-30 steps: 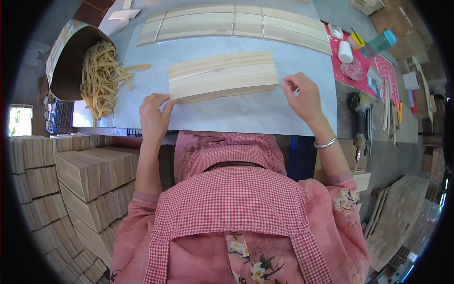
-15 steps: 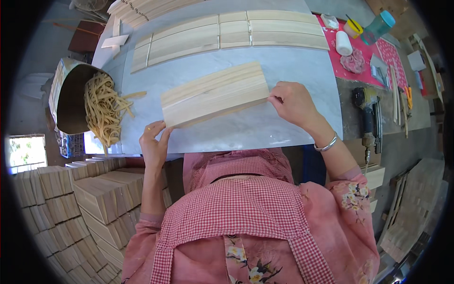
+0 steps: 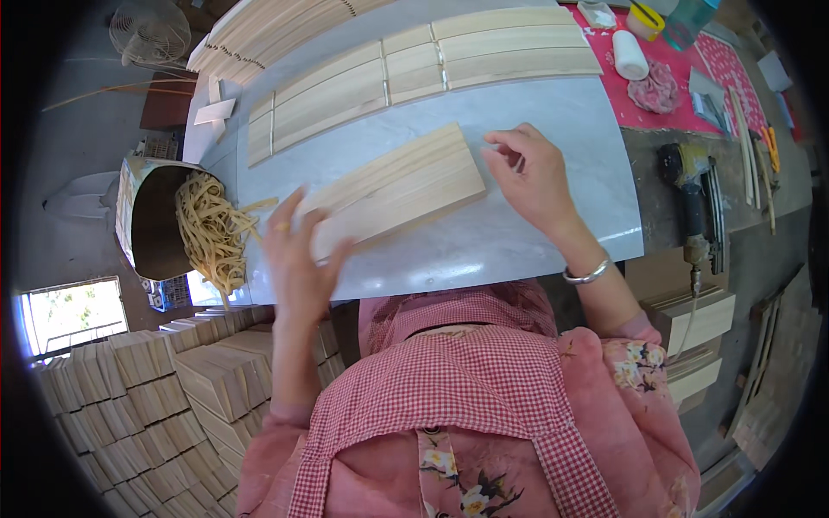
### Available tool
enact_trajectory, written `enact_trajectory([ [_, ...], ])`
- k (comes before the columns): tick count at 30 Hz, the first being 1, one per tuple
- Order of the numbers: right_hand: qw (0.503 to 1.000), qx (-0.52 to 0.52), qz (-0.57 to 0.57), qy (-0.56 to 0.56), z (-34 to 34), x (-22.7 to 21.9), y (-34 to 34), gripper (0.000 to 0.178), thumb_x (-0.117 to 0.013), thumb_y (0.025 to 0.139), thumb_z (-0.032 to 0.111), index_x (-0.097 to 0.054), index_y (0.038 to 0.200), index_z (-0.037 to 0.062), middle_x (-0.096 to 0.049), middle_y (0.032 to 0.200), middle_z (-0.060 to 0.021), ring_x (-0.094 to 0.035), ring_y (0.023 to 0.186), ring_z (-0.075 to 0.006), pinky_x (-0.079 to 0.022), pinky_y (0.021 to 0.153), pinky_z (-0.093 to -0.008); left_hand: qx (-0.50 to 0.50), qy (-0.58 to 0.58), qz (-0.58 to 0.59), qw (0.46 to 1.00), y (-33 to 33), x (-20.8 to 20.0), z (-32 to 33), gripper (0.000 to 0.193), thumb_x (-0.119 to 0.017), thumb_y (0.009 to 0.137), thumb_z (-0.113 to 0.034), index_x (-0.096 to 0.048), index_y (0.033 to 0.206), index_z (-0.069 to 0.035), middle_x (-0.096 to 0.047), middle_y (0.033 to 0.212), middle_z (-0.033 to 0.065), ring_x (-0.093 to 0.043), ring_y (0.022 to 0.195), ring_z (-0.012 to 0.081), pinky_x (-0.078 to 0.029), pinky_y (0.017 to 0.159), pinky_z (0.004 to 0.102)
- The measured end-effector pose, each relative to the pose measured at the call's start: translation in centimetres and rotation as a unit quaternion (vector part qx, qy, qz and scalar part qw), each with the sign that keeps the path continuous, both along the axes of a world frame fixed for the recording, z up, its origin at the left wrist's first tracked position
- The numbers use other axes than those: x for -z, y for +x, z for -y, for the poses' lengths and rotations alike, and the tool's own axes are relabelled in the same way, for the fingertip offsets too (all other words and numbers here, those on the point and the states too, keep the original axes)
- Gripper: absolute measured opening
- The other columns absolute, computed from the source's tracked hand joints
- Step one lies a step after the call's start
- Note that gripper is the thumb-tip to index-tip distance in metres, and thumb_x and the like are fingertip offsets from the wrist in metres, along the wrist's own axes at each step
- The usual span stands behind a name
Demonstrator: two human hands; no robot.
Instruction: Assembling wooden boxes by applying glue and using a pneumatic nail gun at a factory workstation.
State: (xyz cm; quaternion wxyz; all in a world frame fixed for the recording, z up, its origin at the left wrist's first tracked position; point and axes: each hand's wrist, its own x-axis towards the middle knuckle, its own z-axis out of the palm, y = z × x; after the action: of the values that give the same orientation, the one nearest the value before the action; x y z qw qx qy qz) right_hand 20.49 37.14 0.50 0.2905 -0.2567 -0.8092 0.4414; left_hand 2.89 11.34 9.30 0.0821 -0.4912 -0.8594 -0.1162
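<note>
Pale rect. wood boards (image 3: 401, 190): flush, apparently unbanded; remainder unclear
L hand (image 3: 302, 257): fingers wide
R hand (image 3: 533, 180): fingers curled, prob. empty

We take this for a woodworking workshop: we see a pale wooden block (image 3: 399, 192) at the clock's centre, a long slatted panel (image 3: 414, 71) at twelve, piled slats (image 3: 269, 31) at eleven, a hose-fed power tool (image 3: 693, 205) near three and stacked timber (image 3: 117, 401) at eight.
</note>
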Motion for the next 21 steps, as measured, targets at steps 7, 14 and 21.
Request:
enact_trajectory([
  [7, 0.991, 0.101, -0.067, 0.061, 1.4, 2.0, -4.8, 0.012, -0.072, 0.085, 0.009, -0.073, 0.095, 0.0038, -0.060, 0.091, -0.0076, -0.058, 0.081, -0.0241, -0.050, 0.072, -0.0343, 0.197, 0.007, 0.111, 0.974, 0.7, 5.2, -11.2, 0.054, -0.092, 0.064, -0.036, -0.059, 0.096, -0.008, -0.049, 0.149, 0.0187, -0.040, 0.140, 0.0396, -0.031, 0.115, 0.0494],
  [14, 0.986, 0.131, -0.078, 0.072, 2.0, 2.5, -5.8, 0.012, -0.072, 0.083, 0.002, -0.072, 0.095, 0.0014, -0.060, 0.087, -0.0052, -0.056, 0.074, -0.0175, -0.047, 0.067, -0.0285, 0.217, 0.040, 0.213, 0.952, -0.2, 6.4, -12.5, 0.050, -0.091, 0.061, -0.031, -0.054, 0.087, -0.010, -0.055, 0.141, 0.0171, -0.048, 0.128, 0.0378, -0.034, 0.111, 0.0494],
  [21, 0.987, 0.111, -0.109, -0.047, 2.1, 2.5, -5.9, 0.007, -0.069, 0.083, -0.002, -0.068, 0.089, 0.0012, -0.059, 0.087, -0.0065, -0.055, 0.076, -0.0199, -0.048, 0.069, -0.0309, 0.243, 0.085, 0.205, 0.944, -0.4, 6.7, -12.7, 0.051, -0.093, 0.057, -0.026, -0.053, 0.086, -0.010, -0.057, 0.137, 0.0172, -0.052, 0.121, 0.0350, -0.040, 0.106, 0.0460],
])
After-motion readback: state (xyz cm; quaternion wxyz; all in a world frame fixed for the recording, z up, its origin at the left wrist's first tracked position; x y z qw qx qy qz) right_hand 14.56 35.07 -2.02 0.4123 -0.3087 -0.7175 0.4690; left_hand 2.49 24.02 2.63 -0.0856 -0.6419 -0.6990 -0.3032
